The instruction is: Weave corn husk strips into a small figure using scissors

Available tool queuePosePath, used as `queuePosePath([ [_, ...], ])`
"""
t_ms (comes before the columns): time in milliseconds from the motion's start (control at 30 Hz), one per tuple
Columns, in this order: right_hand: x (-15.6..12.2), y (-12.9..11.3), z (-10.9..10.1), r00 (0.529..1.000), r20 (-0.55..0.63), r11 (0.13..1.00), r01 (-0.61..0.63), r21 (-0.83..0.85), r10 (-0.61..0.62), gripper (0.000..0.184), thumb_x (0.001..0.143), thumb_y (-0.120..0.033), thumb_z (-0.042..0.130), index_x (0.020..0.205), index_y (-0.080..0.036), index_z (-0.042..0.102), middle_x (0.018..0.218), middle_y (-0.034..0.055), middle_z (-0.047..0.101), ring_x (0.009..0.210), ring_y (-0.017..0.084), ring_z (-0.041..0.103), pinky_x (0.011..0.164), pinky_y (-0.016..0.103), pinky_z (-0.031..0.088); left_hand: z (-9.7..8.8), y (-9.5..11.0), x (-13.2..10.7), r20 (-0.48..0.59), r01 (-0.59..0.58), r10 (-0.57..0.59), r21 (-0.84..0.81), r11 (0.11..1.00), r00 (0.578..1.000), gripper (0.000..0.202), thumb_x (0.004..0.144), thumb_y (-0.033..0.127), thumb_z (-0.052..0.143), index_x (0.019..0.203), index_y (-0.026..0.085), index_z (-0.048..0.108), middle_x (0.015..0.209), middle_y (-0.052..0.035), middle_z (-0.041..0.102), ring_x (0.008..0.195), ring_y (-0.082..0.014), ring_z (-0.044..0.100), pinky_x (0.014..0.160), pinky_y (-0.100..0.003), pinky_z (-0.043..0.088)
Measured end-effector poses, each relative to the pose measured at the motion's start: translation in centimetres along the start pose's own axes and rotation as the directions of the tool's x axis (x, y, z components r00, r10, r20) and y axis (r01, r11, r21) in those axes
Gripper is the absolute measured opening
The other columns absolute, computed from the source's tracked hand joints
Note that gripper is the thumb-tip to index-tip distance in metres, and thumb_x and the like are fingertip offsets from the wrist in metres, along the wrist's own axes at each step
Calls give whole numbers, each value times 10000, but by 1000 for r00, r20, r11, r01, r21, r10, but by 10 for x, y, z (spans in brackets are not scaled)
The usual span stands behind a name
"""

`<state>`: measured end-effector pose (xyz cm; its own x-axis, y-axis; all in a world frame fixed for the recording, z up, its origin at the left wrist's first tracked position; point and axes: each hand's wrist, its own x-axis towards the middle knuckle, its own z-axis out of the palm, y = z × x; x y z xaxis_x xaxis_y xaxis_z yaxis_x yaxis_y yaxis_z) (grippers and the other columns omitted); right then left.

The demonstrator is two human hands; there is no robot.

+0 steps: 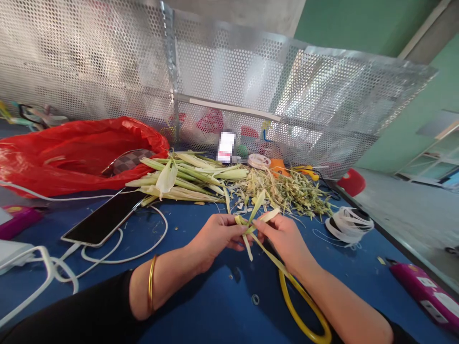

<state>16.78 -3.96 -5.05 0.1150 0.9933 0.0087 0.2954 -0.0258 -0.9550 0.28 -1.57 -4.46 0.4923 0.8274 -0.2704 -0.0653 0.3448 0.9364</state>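
Note:
My left hand (225, 232) pinches one side of a small knot of pale green, husk-like leaf strips (256, 206) above the blue table. On the other side, the thumb and fingers of my right hand (281, 235) are closed on the same strips. Several ends stick out between the hands: one points up, one hangs down, and a long one runs under my right wrist. Beyond them lies a pile of long green and cream leaves (193, 177). To its right is a heap of finer, drier plant scraps (287, 191). Parts of my fingertips are hidden by the strips.
A red plastic bag (71, 153) and a phone (107, 215) with a white cable (124, 255) lie left. At the right are a bundle of white cord (349, 224) and a purple object (423, 296). A yellow loop (303, 306) lies in front. Perforated metal panels (229, 62) stand behind.

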Motion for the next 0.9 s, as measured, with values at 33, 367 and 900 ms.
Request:
queuePosePath([
  [33, 2, 1, 0, 997, 46, 995, -69, 78, 65, 260, 739, -405, 656, 654, -163, 611, 527, -14, 591, 490, 139, 546, 512, 261, 436, 0, -1, 0, 6, -4, 4, 4, 1000, 1000, 264, 686, 309, 698, 864, 114, 712, 723, -74, 707, 655, -138, 641, 628, -233, 491],
  [367, 0, 5, 11, 961, 165, 880, -271, 389, 223, 323, 650, -436, 736, 633, -146, 596, 520, -48, 541, 437, 75, 503, 506, 223, 447, 0, -10, 8, -184, -88, 80, -37, 995, 980, 229, 624, 248, 734, 813, 120, 716, 704, -44, 683, 597, -112, 600, 496, -183, 424],
  [900, -9, -1, 4, 498, 205, 323, 771, -549, -842, 109, 871, -140, 558, 899, -208, 638, 813, 45, 679, 761, 158, 619, 756, 319, 454, 2, -8, 3, -147, -116, 133, 118, 986, 980, 124, 620, 190, 623, 690, 137, 712, 568, 9, 610, 516, -86, 508, 439, -169, 337],
])
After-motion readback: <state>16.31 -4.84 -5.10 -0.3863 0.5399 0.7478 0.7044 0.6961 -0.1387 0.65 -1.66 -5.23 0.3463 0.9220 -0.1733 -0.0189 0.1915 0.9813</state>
